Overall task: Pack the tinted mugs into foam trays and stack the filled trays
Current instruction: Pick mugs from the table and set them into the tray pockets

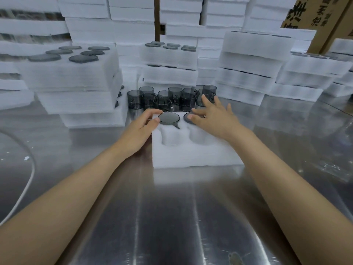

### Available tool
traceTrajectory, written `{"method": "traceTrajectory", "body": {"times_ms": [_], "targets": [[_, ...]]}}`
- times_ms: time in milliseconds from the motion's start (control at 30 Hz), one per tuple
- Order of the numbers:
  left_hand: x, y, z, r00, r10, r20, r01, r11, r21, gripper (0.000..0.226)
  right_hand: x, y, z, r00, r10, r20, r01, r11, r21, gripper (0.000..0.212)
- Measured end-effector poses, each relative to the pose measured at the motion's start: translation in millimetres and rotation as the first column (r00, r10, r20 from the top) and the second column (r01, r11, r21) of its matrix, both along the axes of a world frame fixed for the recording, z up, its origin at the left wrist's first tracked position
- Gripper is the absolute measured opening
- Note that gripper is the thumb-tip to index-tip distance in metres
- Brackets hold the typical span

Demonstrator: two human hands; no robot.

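A white foam tray (pixel 193 155) lies on the steel table in front of me. Its two far pockets each hold a dark tinted mug sunk upside down; the left one (pixel 168 118) shows its round base. Both near pockets are hollow. My left hand (pixel 142 129) rests at the tray's left edge, its fingertips touching the left mug's rim. My right hand (pixel 212 116) lies spread over the right mug (pixel 188 117), fingers pressing on it. Several loose tinted mugs (pixel 170 98) stand in a cluster just behind the tray.
Stacks of filled foam trays (pixel 76 77) rise at the left, behind the mugs (pixel 170 60) and at the right (pixel 254 67). Cardboard boxes (pixel 313 14) stand at the far right. A white cable (pixel 28 180) curves over the table at the left.
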State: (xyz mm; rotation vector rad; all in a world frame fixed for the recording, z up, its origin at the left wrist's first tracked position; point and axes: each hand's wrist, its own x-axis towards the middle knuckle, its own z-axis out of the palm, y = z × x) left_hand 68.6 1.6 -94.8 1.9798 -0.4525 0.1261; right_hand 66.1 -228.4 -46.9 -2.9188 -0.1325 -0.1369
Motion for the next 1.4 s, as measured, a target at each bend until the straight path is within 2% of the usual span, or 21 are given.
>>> {"method": "traceTrajectory", "body": {"times_ms": [133, 167, 200, 233, 267, 300, 333, 367, 467, 533, 567, 633, 667, 733, 800, 833, 867, 1033, 1167, 1300, 1400], "targets": [[-3, 0, 3, 1.000, 0.009, -0.001, -0.009, 1.000, 0.001, 0.022, 1, -3, 3, 0.999, 0.022, -0.035, -0.024, 0.998, -0.055, 0.060], [-4, 0, 3, 1.000, 0.007, 0.002, -0.007, 1.000, 0.003, 0.022, 2, -9, 4, 0.998, 0.035, -0.058, -0.035, 0.999, -0.003, 0.061], [-4, -1, 2, 1.000, 0.006, 0.006, -0.007, 1.000, 0.007, 0.022, 2, -17, 4, 0.996, 0.056, -0.075, -0.045, 0.990, 0.134, 0.055], [-4, -1, 2, 1.000, 0.007, 0.009, -0.007, 1.000, 0.007, 0.023, 2, -27, 4, 0.995, 0.073, -0.062, -0.047, 0.938, 0.342, 0.040], [-3, -1, 2, 1.000, 0.008, 0.010, -0.008, 1.000, 0.006, 0.024, 2, -37, 2, 0.999, 0.040, -0.004, -0.030, 0.827, 0.562, 0.023], [-2, -1, 2, 1.000, 0.010, 0.009, -0.010, 1.000, 0.004, 0.025, 6, -50, -4, 0.995, -0.056, 0.080, -0.018, 0.695, 0.719, 0.017], [-1, -1, 2, 1.000, 0.012, 0.008, -0.012, 1.000, 0.001, 0.026, 11, -63, -12, 0.973, -0.187, 0.139, -0.001, 0.594, 0.804, 0.018], [0, -1, 1, 1.000, 0.009, 0.007, -0.009, 1.000, -0.004, 0.027, 17, -75, -22, 0.941, -0.298, 0.160, 0.033, 0.552, 0.833, 0.022], [4, 0, -2, 1.000, 0.003, 0.011, -0.002, 0.999, -0.037, 0.026, 37, -89, -45, 0.921, -0.356, 0.159, 0.111, 0.630, 0.769, 0.028], [7, -1, -4, 1.000, 0.025, 0.000, -0.025, 0.992, -0.121, 0.028, 54, -81, -47, 0.936, -0.294, 0.195, 0.063, 0.683, 0.728, 0.027], [8, 0, -4, 0.999, 0.048, -0.010, -0.049, 0.985, -0.165, 0.029, 63, -75, -44, 0.945, -0.265, 0.192, 0.033, 0.662, 0.749, 0.023], [13, 1, -4, 0.996, 0.090, -0.027, -0.094, 0.973, -0.213, 0.029, 81, -63, -37, 0.957, -0.259, 0.130, 0.038, 0.556, 0.830, 0.020], [15, 2, -5, 0.994, 0.100, -0.031, -0.105, 0.970, -0.220, 0.028, 91, -61, -37, 0.965, -0.242, 0.102, 0.060, 0.580, 0.812, 0.024], [18, 4, -7, 0.994, 0.106, -0.032, -0.110, 0.967, -0.228, 0.027, 103, -61, -39, 0.982, -0.135, 0.132, 0.023, 0.779, 0.627, 0.038], [19, 5, -9, 0.994, 0.105, -0.032, -0.110, 0.965, -0.238, 0.027, 112, -65, -41, 0.972, -0.005, 0.234, -0.049, 0.973, 0.224, 0.050], [19, 5, -10, 0.994, 0.106, -0.032, -0.110, 0.965, -0.238, 0.027, 117, -66, -43, 0.963, 0.074, 0.259, -0.085, 0.996, 0.033, 0.056], [20, 5, -10, 0.994, 0.105, -0.033, -0.110, 0.965, -0.239, 0.026, 122, -67, -45, 0.955, 0.116, 0.272, -0.105, 0.993, -0.056, 0.061], [20, 7, -8, 0.994, 0.102, -0.034, -0.107, 0.968, -0.226, 0.025, 120, -67, -49, 0.919, 0.018, 0.394, -0.095, 0.980, 0.176, 0.048], [16, 8, -4, 0.995, 0.099, -0.032, -0.104, 0.973, -0.208, 0.025, 106, -69, -50, 0.936, -0.150, 0.319, -0.006, 0.898, 0.439, 0.031], [12, 7, 2, 0.994, 0.087, -0.060, -0.099, 0.968, -0.231, 0.026, 76, -66, -50, 0.933, -0.202, 0.299, 0.032, 0.872, 0.489, 0.024], [9, 6, 4, 0.993, 0.089, -0.075, -0.104, 0.967, -0.231, 0.027, 48, -64, -50, 0.892, -0.316, 0.323, 0.037, 0.764, 0.644, 0.017]]}}
